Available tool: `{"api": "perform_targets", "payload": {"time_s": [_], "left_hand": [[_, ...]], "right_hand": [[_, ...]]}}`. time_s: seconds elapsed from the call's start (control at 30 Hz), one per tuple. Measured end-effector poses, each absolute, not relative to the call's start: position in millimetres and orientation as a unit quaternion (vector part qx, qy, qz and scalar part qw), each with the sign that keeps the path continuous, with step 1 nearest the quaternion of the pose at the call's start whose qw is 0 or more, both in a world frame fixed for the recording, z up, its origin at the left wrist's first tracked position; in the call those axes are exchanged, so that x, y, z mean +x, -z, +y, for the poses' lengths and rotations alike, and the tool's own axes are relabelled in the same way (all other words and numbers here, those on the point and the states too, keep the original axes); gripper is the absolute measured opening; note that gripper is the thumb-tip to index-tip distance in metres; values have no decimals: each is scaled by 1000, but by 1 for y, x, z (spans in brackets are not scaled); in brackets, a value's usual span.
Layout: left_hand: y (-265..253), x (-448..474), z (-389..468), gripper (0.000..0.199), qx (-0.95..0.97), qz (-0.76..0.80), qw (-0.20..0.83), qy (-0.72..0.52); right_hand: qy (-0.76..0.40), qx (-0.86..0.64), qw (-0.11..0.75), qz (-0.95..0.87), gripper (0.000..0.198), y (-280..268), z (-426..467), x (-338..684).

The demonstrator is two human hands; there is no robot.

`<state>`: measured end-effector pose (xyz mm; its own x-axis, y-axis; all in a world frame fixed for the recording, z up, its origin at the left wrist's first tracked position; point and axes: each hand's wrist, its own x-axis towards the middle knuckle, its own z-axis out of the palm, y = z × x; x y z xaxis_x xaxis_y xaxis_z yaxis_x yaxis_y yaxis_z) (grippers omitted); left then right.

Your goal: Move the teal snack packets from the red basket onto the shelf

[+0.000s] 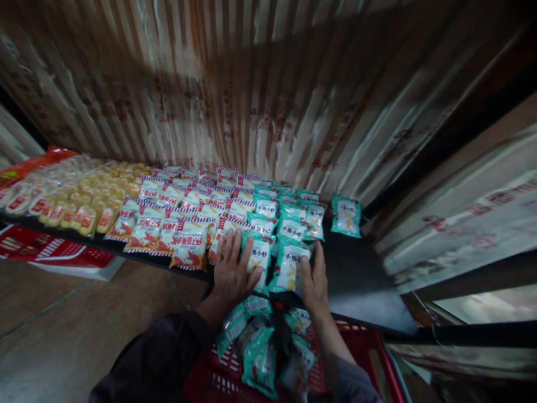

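My left hand [235, 266] lies with its fingers stretched out over the front edge of the rows. It touches a green snack packet [259, 257] and an orange-and-white snack packet [229, 226] beside it. At the right edge of another green packet [289, 263] is my right hand [315, 280], its fingers extended along the packet's side without wrapping round it. Both green packets lie at the front of the black shelf [356, 280]. Below my hands, several more green packets [258, 358] lie loosely in a red basket [222, 383].
Orange-and-white packets [146, 226] fill the shelf's middle, with yellow wrapped cakes [86, 218] farther left. One green packet [346, 215] lies apart at the right. Plastic-wrapped sheeting [251, 101] stands behind. Another red basket [62, 249] is under the shelf's left end.
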<state>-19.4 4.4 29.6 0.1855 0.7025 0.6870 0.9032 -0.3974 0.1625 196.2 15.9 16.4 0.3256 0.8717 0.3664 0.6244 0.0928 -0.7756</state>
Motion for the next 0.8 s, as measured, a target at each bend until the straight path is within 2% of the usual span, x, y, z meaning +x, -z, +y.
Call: {"api": "perform_targets", "payload": {"time_s": [0.2,0.57,0.7,0.8], "left_hand": [[-27,-16,4,67,-752,-537,140,356],[-14,1,14,71,-771,-472,109,413],[-12,4,17,69,-789,-440,97,417],[-16,4,16,71,-777,-474,109,400]], "right_hand": [[-171,-679,481,-528,80,-13,15,194],[-154,-652,521,-529,84,-21,19,192],[-163,-655,509,-534,83,-25,22,195],[-170,-667,486,-539,84,-27,23,197]]}}
